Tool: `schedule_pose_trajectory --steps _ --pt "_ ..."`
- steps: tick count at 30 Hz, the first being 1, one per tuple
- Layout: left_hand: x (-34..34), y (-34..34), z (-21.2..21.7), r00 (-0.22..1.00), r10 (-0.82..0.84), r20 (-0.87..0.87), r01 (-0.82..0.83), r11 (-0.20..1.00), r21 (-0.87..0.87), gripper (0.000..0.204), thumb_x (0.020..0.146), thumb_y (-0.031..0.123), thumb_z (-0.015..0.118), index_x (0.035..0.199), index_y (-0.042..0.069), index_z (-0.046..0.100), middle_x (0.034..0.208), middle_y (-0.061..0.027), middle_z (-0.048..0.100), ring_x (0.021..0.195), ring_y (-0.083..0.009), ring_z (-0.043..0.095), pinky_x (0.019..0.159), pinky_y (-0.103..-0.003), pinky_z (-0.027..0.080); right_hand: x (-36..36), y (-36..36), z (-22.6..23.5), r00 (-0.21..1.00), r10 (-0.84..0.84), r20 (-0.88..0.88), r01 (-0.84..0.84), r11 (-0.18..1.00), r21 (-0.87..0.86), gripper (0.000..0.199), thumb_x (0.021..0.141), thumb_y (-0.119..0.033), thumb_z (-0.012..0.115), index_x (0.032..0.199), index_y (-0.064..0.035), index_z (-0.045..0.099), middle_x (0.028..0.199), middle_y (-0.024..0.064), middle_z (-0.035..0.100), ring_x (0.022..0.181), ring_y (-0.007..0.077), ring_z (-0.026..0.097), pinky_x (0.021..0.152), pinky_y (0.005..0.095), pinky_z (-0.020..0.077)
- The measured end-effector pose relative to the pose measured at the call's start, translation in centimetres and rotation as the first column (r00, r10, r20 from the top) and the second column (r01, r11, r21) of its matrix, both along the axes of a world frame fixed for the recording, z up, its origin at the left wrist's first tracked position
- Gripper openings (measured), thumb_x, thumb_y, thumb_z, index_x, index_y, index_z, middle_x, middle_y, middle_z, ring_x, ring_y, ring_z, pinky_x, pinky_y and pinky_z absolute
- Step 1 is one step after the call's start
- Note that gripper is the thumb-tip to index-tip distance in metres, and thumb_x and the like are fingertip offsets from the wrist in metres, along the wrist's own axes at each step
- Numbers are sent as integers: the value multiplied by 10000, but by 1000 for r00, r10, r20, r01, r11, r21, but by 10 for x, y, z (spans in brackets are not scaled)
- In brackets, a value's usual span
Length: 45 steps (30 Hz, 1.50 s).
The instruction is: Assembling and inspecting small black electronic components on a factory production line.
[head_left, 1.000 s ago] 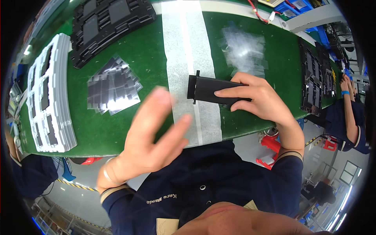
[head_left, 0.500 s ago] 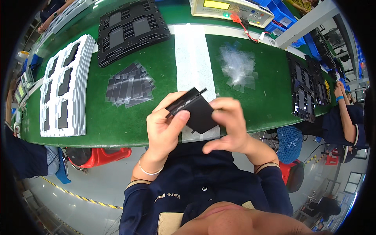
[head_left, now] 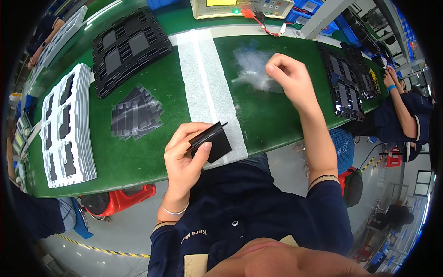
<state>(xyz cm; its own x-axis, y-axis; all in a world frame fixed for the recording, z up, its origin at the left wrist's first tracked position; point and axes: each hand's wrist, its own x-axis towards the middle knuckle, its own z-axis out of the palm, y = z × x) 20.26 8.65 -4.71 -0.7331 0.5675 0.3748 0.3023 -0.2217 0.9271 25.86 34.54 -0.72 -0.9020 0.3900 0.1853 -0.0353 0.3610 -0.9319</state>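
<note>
Black flat part [head_left: 213, 142] is pinched between thumb and fingers of the left hand [head_left: 187, 159], held right over the near edge of the green surface [head_left: 152, 152] beside the white strip [head_left: 203, 87]. Right hand [head_left: 288, 76] is curled nearly shut, fingertips pinched on the clear plastic bags [head_left: 251, 64] toward the far edge. Grey sheets [head_left: 134, 119] are piled just left.

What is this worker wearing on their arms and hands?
Both hands are bare, with no gloves. The left hand has a thin silvery bangle at the wrist. Short dark navy sleeves end in a tan-and-dark striped cuff above each elbow; the forearms are uncovered.
</note>
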Motion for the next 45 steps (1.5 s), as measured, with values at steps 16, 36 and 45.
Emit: schedule_pose_trajectory --steps 16,36,45 --pt "3 5 -2 973 -102 209 70 985 155 171 702 -101 654 842 -41 576 937 -109 539 793 -122 540 676 -218 451 25 -103 -43 962 229 -150 -257 944 -206 189 669 -25 720 825 4 616 757 47 566 666 134 529 594 239 411" --pt "14 21 -15 915 315 -254 -221 915 339 333 647 46 746 930 -44 595 1028 -165 530 917 -277 517 751 -347 449 16 -123 -43 802 40 -596 155 949 273 325 518 36 724 830 -20 651 706 42 578 593 184 552 525 282 400" --pt "12 12 -9 815 212 -539 -231 972 34 666 687 215 729 1224 -49 437 1197 -209 453 1087 -347 440 912 -419 358 18 -117 -34 913 -12 -407 65 991 116 226 603 -5 725 818 -22 655 700 64 552 618 167 552 533 258 413"
